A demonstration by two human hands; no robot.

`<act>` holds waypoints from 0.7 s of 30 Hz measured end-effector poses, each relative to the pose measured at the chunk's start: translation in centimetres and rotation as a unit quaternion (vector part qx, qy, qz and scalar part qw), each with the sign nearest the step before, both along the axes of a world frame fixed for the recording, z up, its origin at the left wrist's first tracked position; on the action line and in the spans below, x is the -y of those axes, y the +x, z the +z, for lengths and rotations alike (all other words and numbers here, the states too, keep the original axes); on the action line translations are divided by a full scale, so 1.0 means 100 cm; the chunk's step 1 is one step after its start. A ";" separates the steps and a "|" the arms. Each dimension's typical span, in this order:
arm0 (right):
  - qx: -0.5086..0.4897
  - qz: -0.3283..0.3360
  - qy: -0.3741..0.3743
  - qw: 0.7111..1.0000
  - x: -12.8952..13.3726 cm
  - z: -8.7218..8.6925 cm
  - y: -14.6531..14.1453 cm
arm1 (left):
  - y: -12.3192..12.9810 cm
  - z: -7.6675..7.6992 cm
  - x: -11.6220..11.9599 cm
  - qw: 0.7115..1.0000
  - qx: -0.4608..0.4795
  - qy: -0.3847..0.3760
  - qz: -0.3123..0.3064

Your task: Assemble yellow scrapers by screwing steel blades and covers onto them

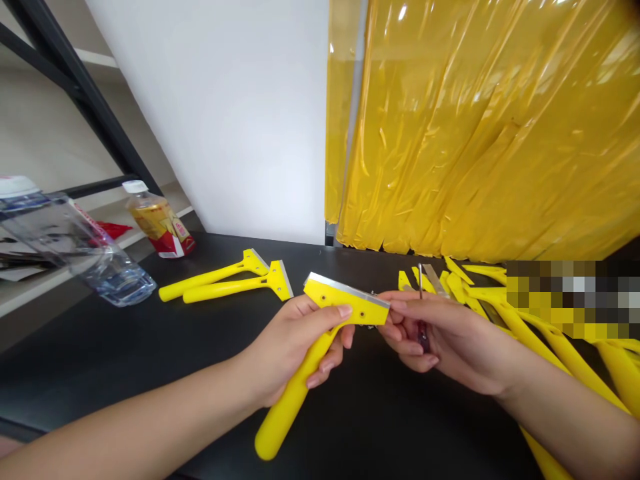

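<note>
A yellow scraper point(293, 393) with a metal strip along its head is gripped in my left hand point(300, 337). Its handle slants down to the left, and my thumb presses on the head near two small holes. My right hand point(435, 330) is closed around a small screwdriver point(424, 339), whose thin shaft points up. The thumb and forefinger of that hand meet the right end of the scraper's head. Small metal bits lie on the dark table behind the head, too partly hidden to name.
Two yellow scrapers point(225, 288) lie on the black table point(150, 373) at left. Many yellow handles point(537, 340) are heaped at right, beside loose blades point(436, 280). A drink bottle point(159, 220) and a clear bottle point(107, 260) stand far left. Yellow plastic sheeting point(480, 133) hangs behind.
</note>
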State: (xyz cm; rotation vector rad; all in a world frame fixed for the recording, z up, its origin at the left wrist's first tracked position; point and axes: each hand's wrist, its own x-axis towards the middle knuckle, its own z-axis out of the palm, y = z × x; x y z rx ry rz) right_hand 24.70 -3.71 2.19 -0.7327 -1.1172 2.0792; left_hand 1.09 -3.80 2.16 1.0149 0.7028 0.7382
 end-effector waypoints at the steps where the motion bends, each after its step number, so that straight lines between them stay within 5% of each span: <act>1: -0.001 0.003 0.000 1.000 0.000 0.000 0.000 | 0.000 0.000 0.000 1.000 -0.002 0.001 0.000; 17: 0.086 -0.038 0.073 0.993 -0.004 0.003 0.002 | -0.003 0.000 -0.001 0.997 -0.044 0.005 0.057; 21: 0.270 -0.116 0.219 0.930 -0.012 0.004 0.014 | -0.003 0.001 -0.004 0.997 -0.035 -0.002 0.067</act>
